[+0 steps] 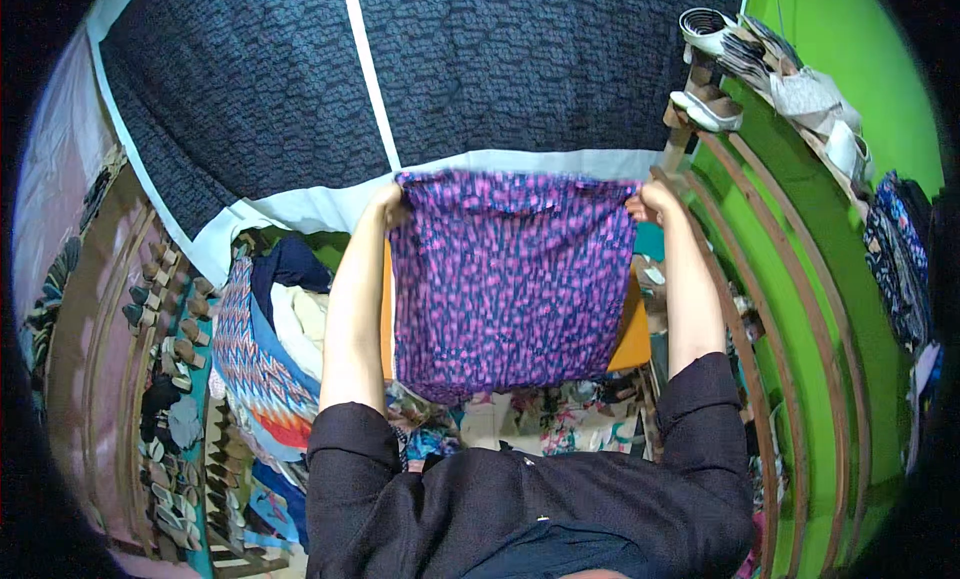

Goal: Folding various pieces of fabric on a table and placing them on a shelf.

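Note:
Stretched between my two raised hands hangs a purple and navy patterned cloth (pixel 515 279), whose exact kind of garment or fabric I cannot make out. My left hand (pixel 388 207) is closed on its upper left corner. At the upper right corner, my right hand (pixel 652 201) grips the edge with its fingers closed. The top edge is slightly blurred and runs almost level from hand to hand. Behind the cloth, an orange surface (pixel 630 331) shows at its sides; the rest of that surface is hidden.
A dark patterned curtain (pixel 520 69) with white edging spans the far side. Clothes with a zigzag-patterned piece (pixel 245 329) are heaped at left. Shoes (pixel 175 509) line racks beyond them. At right, wooden rails (pixel 790 279) run along a green wall, with white shoes (pixel 705 111) above.

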Motion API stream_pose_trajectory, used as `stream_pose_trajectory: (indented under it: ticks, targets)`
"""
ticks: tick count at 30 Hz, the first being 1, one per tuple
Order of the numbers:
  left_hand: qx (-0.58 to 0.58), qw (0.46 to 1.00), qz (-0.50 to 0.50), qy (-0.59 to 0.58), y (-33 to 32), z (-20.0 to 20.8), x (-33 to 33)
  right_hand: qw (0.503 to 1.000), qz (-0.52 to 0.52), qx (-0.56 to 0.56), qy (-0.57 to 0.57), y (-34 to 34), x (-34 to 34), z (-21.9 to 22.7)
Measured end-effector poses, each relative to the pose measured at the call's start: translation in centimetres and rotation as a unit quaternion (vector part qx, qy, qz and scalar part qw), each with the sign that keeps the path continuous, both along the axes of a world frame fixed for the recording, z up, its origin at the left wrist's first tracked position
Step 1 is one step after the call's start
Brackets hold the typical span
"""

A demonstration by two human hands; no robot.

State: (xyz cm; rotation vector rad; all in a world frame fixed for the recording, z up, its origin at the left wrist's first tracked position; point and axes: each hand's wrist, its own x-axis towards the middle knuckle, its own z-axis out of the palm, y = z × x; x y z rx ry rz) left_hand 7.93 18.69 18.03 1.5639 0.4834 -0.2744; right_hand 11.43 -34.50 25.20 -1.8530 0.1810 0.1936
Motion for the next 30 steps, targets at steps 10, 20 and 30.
stream_pose_trajectory:
  ticks: [10, 20, 30]
  targets:
    - [-0.095, 0.753, 0.107, -0.642, -10.5, 22.3, -3.9, 0.76, -0.233, 0.082, -0.601, 0.5, 3.9, 11.1]
    - [0.076, 0.876, 0.16, -0.448, -6.3, 11.2, -0.9, 0.798, -0.199, 0.012, -0.569, 0.5, 5.5, 5.0]
    - [0.444, 0.837, -0.038, -0.318, -14.4, -18.0, -7.9, 0.925, 0.01, -0.136, -0.355, 3.4, 3.4, -15.2]
